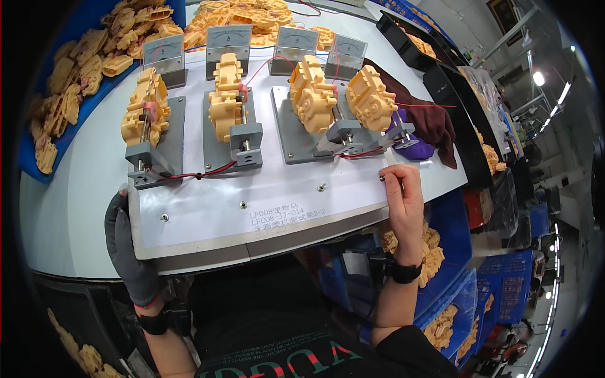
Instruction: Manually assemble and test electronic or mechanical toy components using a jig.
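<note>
Left hand (129,242): gloved, gripping the test board's (252,214) left edge.
Right hand (403,195): bare, fingers curled, pinching board's right edge.
Fixtures: 4 yellow gearboxes (228,97) clamped.

Four toy housings (227,94) in a row on the test board (277,208), meters (229,44) behind.

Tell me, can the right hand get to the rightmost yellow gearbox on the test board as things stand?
Probably yes. The right hand rests at the test board's right edge, and the rightmost yellow gearbox sits just beyond it, with only a red wire crossing between.
</note>
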Motion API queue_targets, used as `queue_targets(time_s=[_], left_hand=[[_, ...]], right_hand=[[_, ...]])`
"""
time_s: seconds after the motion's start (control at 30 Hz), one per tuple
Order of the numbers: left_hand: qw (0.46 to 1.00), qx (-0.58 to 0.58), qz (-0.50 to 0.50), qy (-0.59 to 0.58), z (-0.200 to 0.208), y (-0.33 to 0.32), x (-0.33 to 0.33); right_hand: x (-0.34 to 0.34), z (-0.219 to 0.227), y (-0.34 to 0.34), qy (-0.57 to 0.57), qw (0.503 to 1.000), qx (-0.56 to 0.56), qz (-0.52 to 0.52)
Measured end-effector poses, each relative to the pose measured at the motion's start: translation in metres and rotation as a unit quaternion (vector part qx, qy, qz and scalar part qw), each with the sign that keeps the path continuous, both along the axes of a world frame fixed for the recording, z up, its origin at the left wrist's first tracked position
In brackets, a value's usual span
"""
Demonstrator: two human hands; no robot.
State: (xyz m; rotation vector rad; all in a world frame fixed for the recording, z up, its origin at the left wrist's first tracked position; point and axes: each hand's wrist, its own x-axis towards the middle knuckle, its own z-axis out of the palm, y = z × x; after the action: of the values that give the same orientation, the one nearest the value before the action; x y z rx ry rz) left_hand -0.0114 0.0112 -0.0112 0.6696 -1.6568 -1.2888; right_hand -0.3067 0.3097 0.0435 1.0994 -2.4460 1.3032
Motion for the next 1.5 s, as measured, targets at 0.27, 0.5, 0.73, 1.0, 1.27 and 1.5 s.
queue_targets(time_s=[0.27,0.5,0.73,1.0,1.27,1.5], left_hand=[[1.000,0.022,0.012,0.014,0.007,0.004,-0.003],[0.996,0.063,-0.006,0.066,0.005,0.006,-0.004],[0.997,0.063,0.004,0.041,0.005,0.005,-0.002],[0.991,0.108,0.018,0.082,0.003,0.007,-0.003],[0.997,0.064,0.012,0.052,-0.002,0.004,0.000],[0.995,0.081,0.008,0.053,0.004,0.007,-0.002]], right_hand=[[0.001,0.005,-0.001,0.001,1.000,0.011,0.010],[0.033,0.028,-0.030,0.082,0.995,0.049,0.037],[0.041,0.030,-0.054,0.039,0.985,0.127,0.111],[0.015,0.024,-0.016,0.077,0.994,0.063,-0.038],[0.003,0.017,0.001,0.001,0.997,0.083,-0.006],[0.011,0.015,-0.006,0.046,0.996,0.070,-0.029]])
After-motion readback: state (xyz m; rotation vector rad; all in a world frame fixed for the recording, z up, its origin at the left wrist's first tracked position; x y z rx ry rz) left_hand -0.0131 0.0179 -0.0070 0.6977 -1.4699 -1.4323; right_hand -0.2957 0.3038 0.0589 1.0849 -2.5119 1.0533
